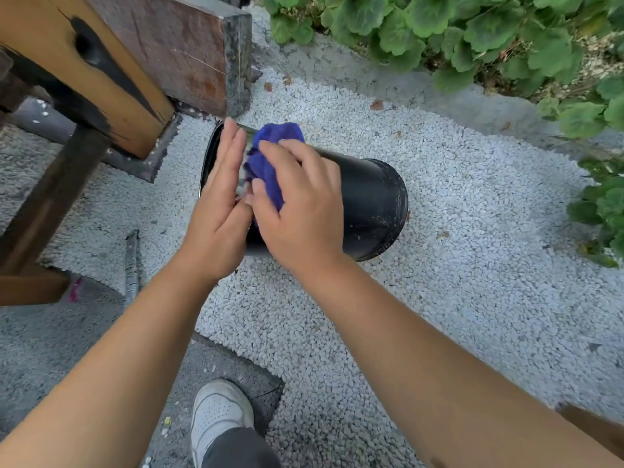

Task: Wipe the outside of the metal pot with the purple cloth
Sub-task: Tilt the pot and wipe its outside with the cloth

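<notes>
White shoe [219,413] below; right fingers [287,153] clutching purple cloth [266,163] against metal pot [371,204], left fingers [229,146] flat

The pot [368,204] showed a smooth, dark, semi-gloss wall, apparently metal though blurred near its left end, the purple cloth [266,163] looked soft and napped, the gravel [472,248] was pale and rough, and the wooden beam [101,62] appeared matt and scorched.
</notes>
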{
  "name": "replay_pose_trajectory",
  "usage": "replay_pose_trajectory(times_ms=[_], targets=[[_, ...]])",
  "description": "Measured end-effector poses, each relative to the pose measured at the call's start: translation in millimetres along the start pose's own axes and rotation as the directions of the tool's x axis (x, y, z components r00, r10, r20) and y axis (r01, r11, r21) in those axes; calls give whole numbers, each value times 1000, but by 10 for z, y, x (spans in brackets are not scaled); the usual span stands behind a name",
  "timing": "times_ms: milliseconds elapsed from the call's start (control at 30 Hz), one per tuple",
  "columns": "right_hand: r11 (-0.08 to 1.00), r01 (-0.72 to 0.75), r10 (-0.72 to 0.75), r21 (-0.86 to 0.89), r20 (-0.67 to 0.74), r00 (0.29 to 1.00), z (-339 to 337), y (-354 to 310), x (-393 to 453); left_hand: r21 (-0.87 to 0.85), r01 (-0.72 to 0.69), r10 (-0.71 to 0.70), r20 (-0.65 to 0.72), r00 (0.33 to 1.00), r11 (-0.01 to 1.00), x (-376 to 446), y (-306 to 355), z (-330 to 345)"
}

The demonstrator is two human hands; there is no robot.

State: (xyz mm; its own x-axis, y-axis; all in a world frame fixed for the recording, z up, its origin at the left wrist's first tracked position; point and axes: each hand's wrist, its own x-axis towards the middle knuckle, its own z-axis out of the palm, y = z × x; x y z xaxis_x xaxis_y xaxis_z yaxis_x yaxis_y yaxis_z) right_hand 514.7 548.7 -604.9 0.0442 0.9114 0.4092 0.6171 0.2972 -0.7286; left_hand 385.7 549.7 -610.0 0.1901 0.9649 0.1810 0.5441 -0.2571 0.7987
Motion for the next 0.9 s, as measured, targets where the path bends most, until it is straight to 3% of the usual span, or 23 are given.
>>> replay_pose_trajectory(times_ms=[200, 367, 500, 800, 900], targets=[[977, 96, -98, -189, -1, 995, -44, 483, -67, 125, 0, 1, -2, 1000, 992, 128, 3, -21], [978, -43, 32, -205, -57, 998, -141, 825, -46, 108, 54, -50, -37, 998, 993, 218, 90, 0], [959, -147, 149, -241, -10, 989, -230, 1059, -57, 45, 160, -152, -144, 978, 986, 282, 92, -85], [966, -196, 193, -171, -32, 981, -256, 1177, 17, -9, 264, -259, -239, 936, 964, -124, -8, 61], [970, -231, 225, -71, -84, 971, -289, 1103, 148, -86, 264, -277, -216, 936, 961, 15, 26, 12]])
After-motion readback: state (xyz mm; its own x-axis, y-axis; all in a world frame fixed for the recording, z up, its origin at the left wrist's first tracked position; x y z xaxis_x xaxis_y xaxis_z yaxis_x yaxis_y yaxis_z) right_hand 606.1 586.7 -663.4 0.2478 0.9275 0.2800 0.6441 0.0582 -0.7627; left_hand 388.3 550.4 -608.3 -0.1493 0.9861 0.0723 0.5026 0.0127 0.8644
